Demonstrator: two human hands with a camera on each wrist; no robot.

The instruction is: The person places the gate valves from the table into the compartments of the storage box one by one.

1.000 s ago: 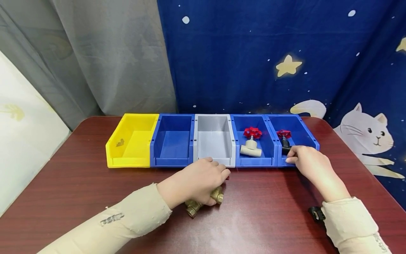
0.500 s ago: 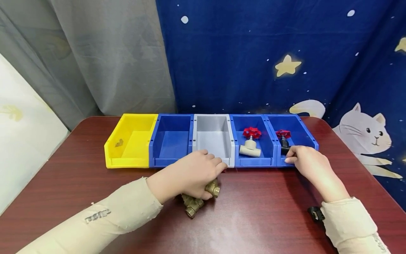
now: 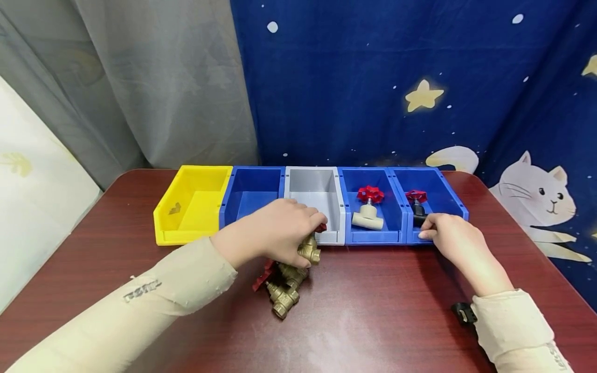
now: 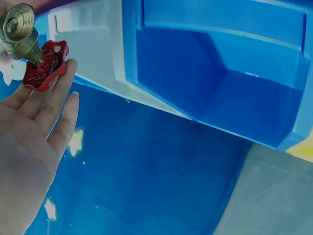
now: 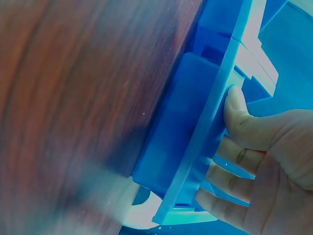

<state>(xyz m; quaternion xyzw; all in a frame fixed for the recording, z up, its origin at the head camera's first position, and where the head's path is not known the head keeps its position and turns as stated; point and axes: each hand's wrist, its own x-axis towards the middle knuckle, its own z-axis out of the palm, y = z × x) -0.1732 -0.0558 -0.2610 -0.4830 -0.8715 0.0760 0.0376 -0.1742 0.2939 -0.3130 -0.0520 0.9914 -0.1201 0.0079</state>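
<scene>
My left hand [image 3: 280, 230] holds a brass gate valve [image 3: 310, 249] by its red handwheel [image 4: 46, 66], raised before the front of the grey bin [image 3: 329, 238]. In the left wrist view, fingers lie along the wheel's underside; the thumb is hidden. Below that hand, more brass valves [image 3: 283, 299] lie together on the table, one showing a red wheel [image 3: 264, 275]. My right hand [image 3: 454, 235] grips the front wall of the rightmost blue bin [image 5: 195, 132], thumb outside, fingers inside. Next to its fingertips, a black valve [image 3: 418, 210] with a red wheel sits in that bin.
The row of bins stands along the table's back: a yellow bin [image 3: 186, 237], a blue bin [image 3: 254, 202], the grey one, and two more blue. A beige valve [image 3: 368, 217] sits in the fourth bin [image 3: 375, 238]. A black strap piece [image 3: 464, 313] is by the right sleeve.
My left hand has moved up and slightly left with the brass valve, away from the other brass valves, which now show more. My right hand has stayed at the bin.
</scene>
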